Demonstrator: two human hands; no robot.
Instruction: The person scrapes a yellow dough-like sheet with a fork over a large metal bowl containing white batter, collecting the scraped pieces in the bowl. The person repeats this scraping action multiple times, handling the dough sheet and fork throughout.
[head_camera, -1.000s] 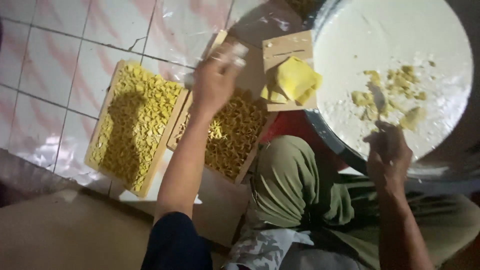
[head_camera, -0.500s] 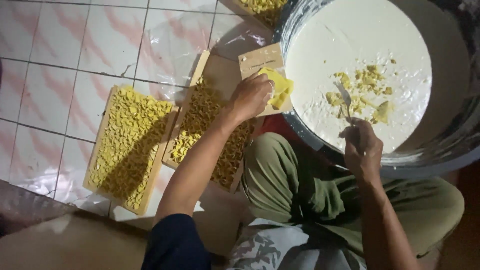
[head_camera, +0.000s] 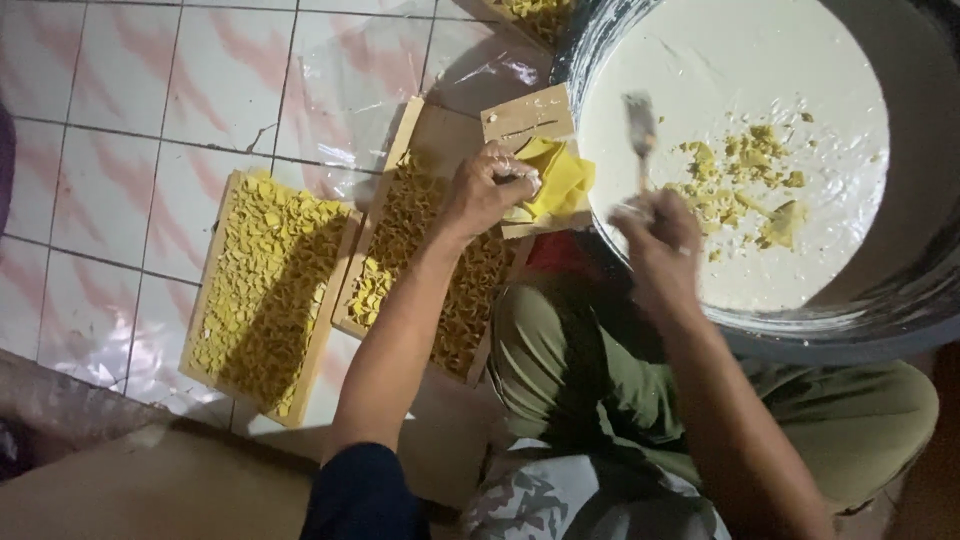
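My left hand (head_camera: 487, 190) rests on a small wooden board (head_camera: 524, 118) and pinches a folded yellow sheet (head_camera: 560, 178) lying on it. My right hand (head_camera: 660, 240) is closed around a fork (head_camera: 640, 125), held up over the near rim of a big metal basin (head_camera: 900, 310). The basin holds white batter (head_camera: 730, 80) with yellow pieces (head_camera: 745, 175) floating in it. Just left of the board, under my left forearm, a wooden tray (head_camera: 425, 135) carries several yellow pieces.
A second wooden tray (head_camera: 262, 290) full of yellow pieces lies further left on clear plastic sheeting (head_camera: 350, 90) over a tiled floor (head_camera: 120, 110). My knee in olive trousers (head_camera: 560, 350) sits below the basin. Another tray corner (head_camera: 530, 12) shows at the top.
My right hand has lifted the fork out of the batter and moved left toward the basin's rim. My left hand stays on the yellow sheet on the board.
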